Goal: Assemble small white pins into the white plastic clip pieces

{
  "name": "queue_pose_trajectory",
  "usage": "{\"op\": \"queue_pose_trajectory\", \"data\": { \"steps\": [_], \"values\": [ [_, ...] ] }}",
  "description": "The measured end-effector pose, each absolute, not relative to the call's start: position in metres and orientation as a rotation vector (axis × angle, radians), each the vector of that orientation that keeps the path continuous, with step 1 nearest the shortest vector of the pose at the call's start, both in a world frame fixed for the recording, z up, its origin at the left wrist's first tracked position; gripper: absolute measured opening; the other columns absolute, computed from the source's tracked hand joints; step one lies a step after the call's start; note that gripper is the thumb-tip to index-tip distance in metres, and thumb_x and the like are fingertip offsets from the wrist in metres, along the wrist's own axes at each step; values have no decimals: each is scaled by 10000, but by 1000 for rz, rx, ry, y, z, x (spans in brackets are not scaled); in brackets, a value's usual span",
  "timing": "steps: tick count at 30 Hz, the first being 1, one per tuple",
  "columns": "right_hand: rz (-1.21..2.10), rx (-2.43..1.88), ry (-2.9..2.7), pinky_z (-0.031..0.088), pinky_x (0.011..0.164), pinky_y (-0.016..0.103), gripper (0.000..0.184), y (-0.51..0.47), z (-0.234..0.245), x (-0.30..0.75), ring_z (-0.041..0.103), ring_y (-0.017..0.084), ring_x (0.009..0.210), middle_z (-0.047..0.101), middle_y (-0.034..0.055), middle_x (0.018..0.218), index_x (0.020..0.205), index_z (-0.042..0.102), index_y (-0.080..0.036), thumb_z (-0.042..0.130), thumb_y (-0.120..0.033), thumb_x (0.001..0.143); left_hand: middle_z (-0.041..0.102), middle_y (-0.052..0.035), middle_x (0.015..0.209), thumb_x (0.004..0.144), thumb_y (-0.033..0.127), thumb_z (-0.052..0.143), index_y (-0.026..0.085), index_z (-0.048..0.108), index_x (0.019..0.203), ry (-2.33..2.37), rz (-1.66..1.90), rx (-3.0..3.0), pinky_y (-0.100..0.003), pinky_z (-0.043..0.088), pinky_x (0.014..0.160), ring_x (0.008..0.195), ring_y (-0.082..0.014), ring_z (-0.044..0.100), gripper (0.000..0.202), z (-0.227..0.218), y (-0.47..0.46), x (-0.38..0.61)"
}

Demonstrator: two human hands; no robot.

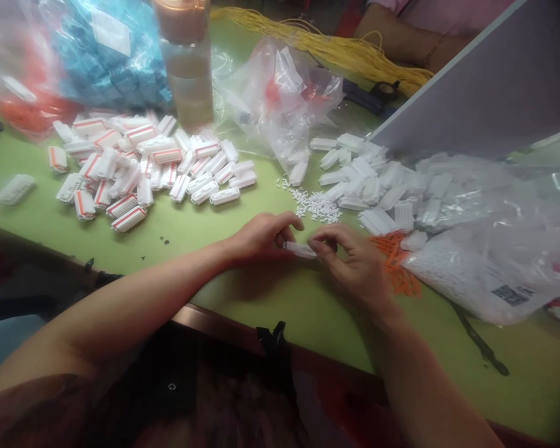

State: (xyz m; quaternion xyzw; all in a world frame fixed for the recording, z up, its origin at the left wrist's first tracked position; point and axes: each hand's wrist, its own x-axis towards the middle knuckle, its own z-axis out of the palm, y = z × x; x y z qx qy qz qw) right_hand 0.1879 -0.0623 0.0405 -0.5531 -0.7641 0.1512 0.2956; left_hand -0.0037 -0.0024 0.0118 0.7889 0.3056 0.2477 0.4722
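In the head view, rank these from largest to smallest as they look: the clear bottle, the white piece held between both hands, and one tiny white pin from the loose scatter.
1. Clear bottle
2. White piece, gripped by left hand and right hand
3. Tiny white pin

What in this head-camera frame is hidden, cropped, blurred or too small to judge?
- Small white plastic connector piece: held between left hand and right hand; fingers cover its ends, motion blur hides detail.
- Tiny white pins: too small to tell shape.
- Clear bottle: top cut off by upper edge.
- Barcode label on clear plastic bag: text unreadable.
- Another person's arm: hand hidden behind grey panel.
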Motion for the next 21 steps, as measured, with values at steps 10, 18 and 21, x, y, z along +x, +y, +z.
{"op": "queue_pose_trajectory", "data": {
  "steps": [10,18,21],
  "values": [
    [114,-1685,-2137,422,682,350,182,-52,29,217,625,220,836,699,59,876,853,683,-220,550,-339,885,690,-1,790,724,216,711,145,585,953,741,635,2022,-198,436,643,637,-69,540,271,11,-2,-4],
    [189,-1302,-2290,426,729,345,162,-58,32,197,600,191,862,665,51,928,947,692,-255,571,-353,900,692,7,771,745,322,709,160,575,939,730,658,1997,-192,429,620,626,-68,556,286,9,-2,-3],
    [153,-1284,-2304,417,701,335,168,-53,24,194,592,186,841,662,54,923,916,687,-248,552,-349,910,680,20,740,747,321,710,157,573,915,719,690,2009,-186,419,616,610,-60,541,271,9,-3,-3]
  ]
}}
